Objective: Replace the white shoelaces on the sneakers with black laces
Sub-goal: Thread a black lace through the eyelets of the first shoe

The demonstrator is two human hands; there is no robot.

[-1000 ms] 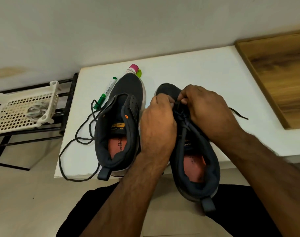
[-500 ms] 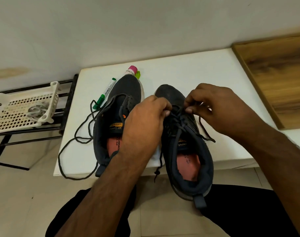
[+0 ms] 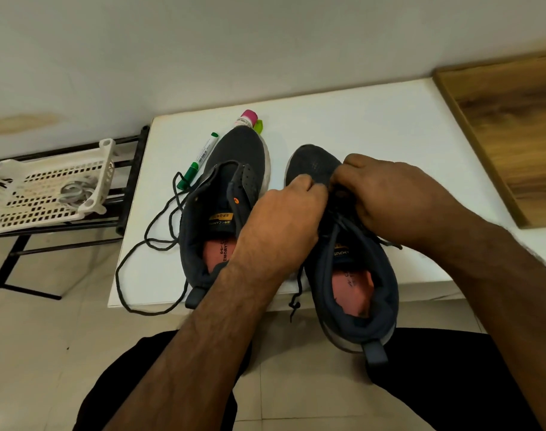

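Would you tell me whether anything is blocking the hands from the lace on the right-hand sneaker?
Nothing visible is: the left hand and right hand already work at the black lace by the toe end of the right-hand sneaker.

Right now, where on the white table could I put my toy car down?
The best bare patch is the far right of the white table, between the right shoe and the wooden board. The left side is crowded: the left shoe, the green marker and a loose black lace lie there.
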